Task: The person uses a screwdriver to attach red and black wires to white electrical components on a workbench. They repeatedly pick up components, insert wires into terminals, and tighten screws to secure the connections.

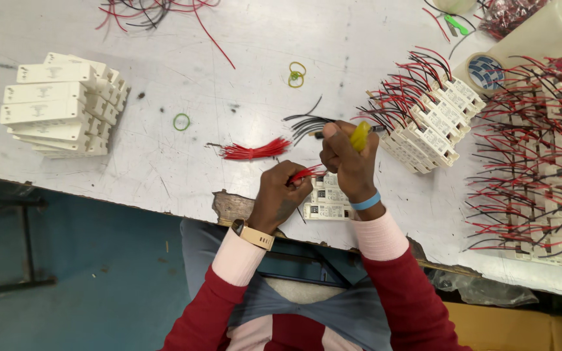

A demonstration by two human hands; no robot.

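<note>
A short red wire is pinched in the left hand, over white terminal blocks just beneath both hands. The right hand grips a yellow-handled screwdriver, fingers closed. A red wire bundle lies left on the tabletop.

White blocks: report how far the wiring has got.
Done: blocks with red and black wires stand stacked on the right, with more rows beyond. In hand: the left hand pinches a red wire over a few blocks at the table edge; the right hand grips a yellow tool. Left: a bare stack on the left, plus loose red wires and black wires.
</note>
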